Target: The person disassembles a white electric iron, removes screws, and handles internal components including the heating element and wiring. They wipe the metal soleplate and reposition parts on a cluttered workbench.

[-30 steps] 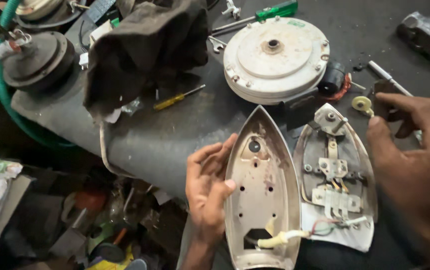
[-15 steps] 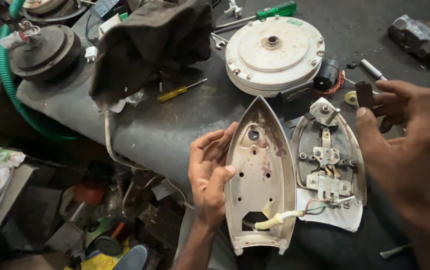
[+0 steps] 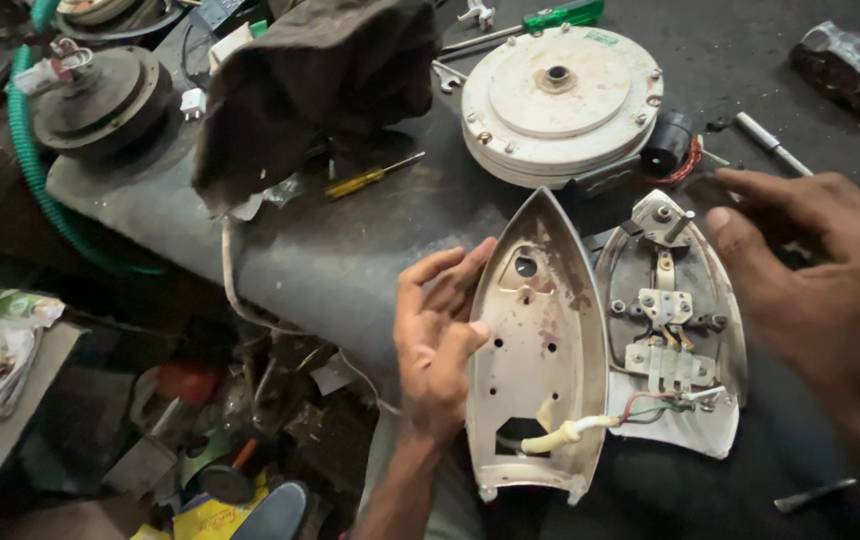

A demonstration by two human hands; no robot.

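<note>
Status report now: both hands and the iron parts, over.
Left hand steadies iron cover, fingers open. Right hand hovers over soleplate, empty. White wire links both parts.

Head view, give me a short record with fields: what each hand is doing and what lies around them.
left hand: open, holding the left edge of the iron cover shell
right hand: open, fingers spread above the iron soleplate, holding nothing visible
wiring: sleeved wire runs from shell to soleplate
behind: round white disc unit, yellow screwdriver, dark cloth
</note>
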